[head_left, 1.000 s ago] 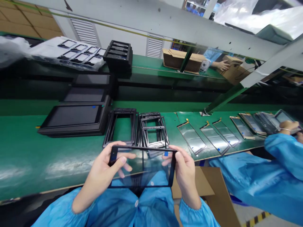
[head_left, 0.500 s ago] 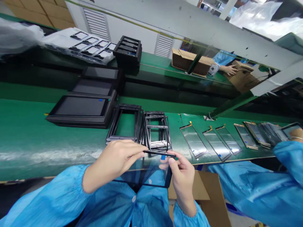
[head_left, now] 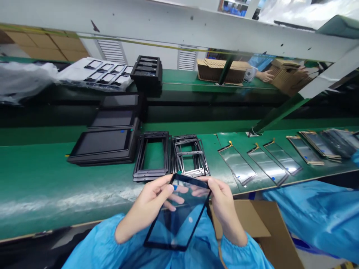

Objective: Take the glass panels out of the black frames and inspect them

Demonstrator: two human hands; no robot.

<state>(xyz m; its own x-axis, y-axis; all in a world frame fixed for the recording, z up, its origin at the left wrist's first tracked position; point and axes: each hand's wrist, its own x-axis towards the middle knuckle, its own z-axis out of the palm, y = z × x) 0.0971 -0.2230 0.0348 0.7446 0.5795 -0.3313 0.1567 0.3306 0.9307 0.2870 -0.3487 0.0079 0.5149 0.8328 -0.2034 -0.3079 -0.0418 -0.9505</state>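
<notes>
Between both hands I hold a clear glass touch panel (head_left: 179,220) with a black border, tilted over my lap at the bench edge. My left hand (head_left: 153,200) grips its upper left corner, thumb on the front beside a small blue tab, fingers showing through the glass behind. At the upper right corner my right hand (head_left: 223,200) pinches the border, its fingers behind the glass too. Just beyond the panel, stacked black frames (head_left: 137,158) lie on the bench, with a second pile of thin frames (head_left: 206,160) to their right.
Stacked dark screens (head_left: 103,142) sit left on the green bench (head_left: 33,175). Several glass panels (head_left: 238,164) lie right, before a green post (head_left: 276,116). A raised shelf holds a black tray (head_left: 147,67) and cardboard dividers (head_left: 207,71). An open carton (head_left: 269,224) stands below, beside a co-worker's blue sleeve.
The glass panel has been turned and tilted, so its blue tab went from the right end to the left. Both hands have shifted to its upper corners. My view has moved too.
</notes>
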